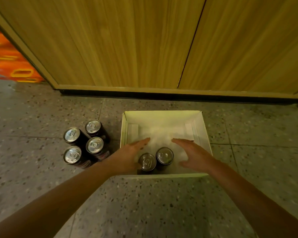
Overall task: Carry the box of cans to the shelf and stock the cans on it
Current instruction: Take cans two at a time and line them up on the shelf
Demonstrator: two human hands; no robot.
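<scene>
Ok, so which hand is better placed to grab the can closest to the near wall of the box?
Left, probably. The left hand lies open close beside the near can. The right hand is past the far can, which stands between them in the box.

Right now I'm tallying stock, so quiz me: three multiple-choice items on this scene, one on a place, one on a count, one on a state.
1. Where is the white cardboard box? A on the speckled grey floor; B on a shelf; C on a table.
2. How many dark silver-topped cans stand outside the box? A two; B four; C six.
3. How are the left hand and right hand? A gripping cans; B fists; C open, fingers straight.
Answers: 1 A, it sits on that floor; 2 B, four stand left of it; 3 C, both flank the two cans inside, holding nothing.
</scene>
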